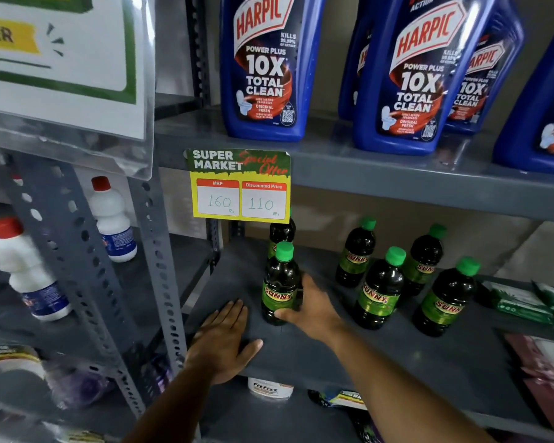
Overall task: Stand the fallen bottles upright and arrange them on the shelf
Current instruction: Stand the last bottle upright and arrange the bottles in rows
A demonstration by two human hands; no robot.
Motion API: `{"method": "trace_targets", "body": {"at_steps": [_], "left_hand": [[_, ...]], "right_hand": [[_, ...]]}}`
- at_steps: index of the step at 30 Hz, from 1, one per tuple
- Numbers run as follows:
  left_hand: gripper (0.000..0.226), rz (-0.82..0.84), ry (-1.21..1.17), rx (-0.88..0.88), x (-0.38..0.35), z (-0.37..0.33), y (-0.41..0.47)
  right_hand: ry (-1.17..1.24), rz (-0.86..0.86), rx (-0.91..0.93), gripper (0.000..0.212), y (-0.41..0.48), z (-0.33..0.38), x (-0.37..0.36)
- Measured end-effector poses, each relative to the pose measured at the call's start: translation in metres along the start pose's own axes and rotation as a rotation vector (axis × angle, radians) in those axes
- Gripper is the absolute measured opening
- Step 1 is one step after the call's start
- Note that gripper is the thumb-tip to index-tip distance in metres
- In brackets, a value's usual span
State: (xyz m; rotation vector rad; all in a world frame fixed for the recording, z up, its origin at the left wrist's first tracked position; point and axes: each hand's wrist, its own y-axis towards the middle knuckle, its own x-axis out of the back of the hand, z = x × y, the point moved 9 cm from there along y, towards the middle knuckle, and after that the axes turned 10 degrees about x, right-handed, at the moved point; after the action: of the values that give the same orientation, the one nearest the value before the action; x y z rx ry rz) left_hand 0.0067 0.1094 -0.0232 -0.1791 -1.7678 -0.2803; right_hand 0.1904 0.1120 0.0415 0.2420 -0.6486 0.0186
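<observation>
Nearest to us, our left hand (224, 342) lies flat on the front of the grey shelf (304, 356), palm down, fingers straight and close together, thumb spread to the side, holding nothing. Just beyond it our right hand (311, 310) wraps the lower part of a dark bottle with a green cap (280, 284), thumb across the base in front and fingers curled round the right side and back; the bottle stands upright on the shelf (its label reads SUNNY).

Directly behind that one stands a second bottle (281, 232), its cap hidden by the yellow price tag (240, 186) that hangs from the shelf above. To the right, well apart from our hands, four more of the same bottles stand upright in a loose group: one at front centre (379, 290), one at front right (446, 298), and two behind them (356, 255) (424, 262).

Farther up, blue Harpic bottles (264, 68) line the upper shelf. Off to the left, on the neighbouring rack, stand white bottles with red caps (26, 270).
</observation>
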Motion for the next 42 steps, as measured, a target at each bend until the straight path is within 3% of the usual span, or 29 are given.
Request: {"method": "trace_targets", "body": {"at_steps": [2,4,6,8,12,21,23,24,26,28,31,33,35,39,42], "left_hand": [[0.093,0.002,-0.002,-0.002,0.0,0.0,-0.001],[0.094,0.022,0.0,0.004,-0.001,0.0,-0.001],[0.096,0.03,0.017,0.012,-0.002,0.001,0.002],[0.097,0.034,0.032,0.008,-0.004,0.0,0.003],[0.097,0.03,0.029,-0.001,-0.005,0.001,0.003],[0.095,0.024,0.03,0.009,-0.005,0.001,0.001],[0.094,0.023,0.03,0.008,-0.004,0.0,0.001],[0.094,0.026,0.032,0.006,-0.003,-0.001,0.001],[0.09,0.026,0.029,0.007,-0.002,-0.003,-0.001],[0.082,0.019,0.003,0.025,0.001,-0.002,0.0],[0.066,0.018,-0.034,0.072,0.003,0.003,0.004],[0.059,0.022,-0.04,0.077,0.004,0.005,0.004],[0.056,0.032,-0.061,0.076,0.004,0.006,0.005],[0.053,0.049,-0.104,0.081,0.008,0.006,0.007],[0.052,0.062,-0.1,0.075,0.008,0.006,0.007]], "right_hand": [[-0.071,-0.167,0.083,0.101,-0.016,0.01,0.018],[-0.317,-0.613,0.126,0.098,-0.05,0.016,0.059],[-0.452,-0.975,0.005,0.097,-0.087,0.006,0.091],[-0.378,-1.065,-0.176,0.105,-0.098,-0.022,0.115],[-0.028,-0.793,-0.284,0.098,-0.081,-0.08,0.137],[0.01,-0.552,-0.249,0.064,-0.072,-0.106,0.121],[0.042,-0.512,-0.242,0.068,-0.071,-0.099,0.12],[0.022,-0.542,-0.215,0.078,-0.075,-0.09,0.123],[-0.265,-0.718,-0.138,0.096,-0.093,-0.062,0.131],[-0.499,-0.824,0.051,0.09,-0.107,-0.017,0.113],[-0.354,-0.517,0.263,0.08,-0.074,0.018,0.057],[-0.124,-0.205,0.181,0.098,-0.043,0.021,0.02],[0.085,-0.032,0.071,0.105,-0.022,0.019,-0.004],[0.089,0.0,-0.021,0.075,-0.011,0.008,-0.011],[0.105,0.038,0.015,0.068,-0.024,0.011,-0.019]]}}
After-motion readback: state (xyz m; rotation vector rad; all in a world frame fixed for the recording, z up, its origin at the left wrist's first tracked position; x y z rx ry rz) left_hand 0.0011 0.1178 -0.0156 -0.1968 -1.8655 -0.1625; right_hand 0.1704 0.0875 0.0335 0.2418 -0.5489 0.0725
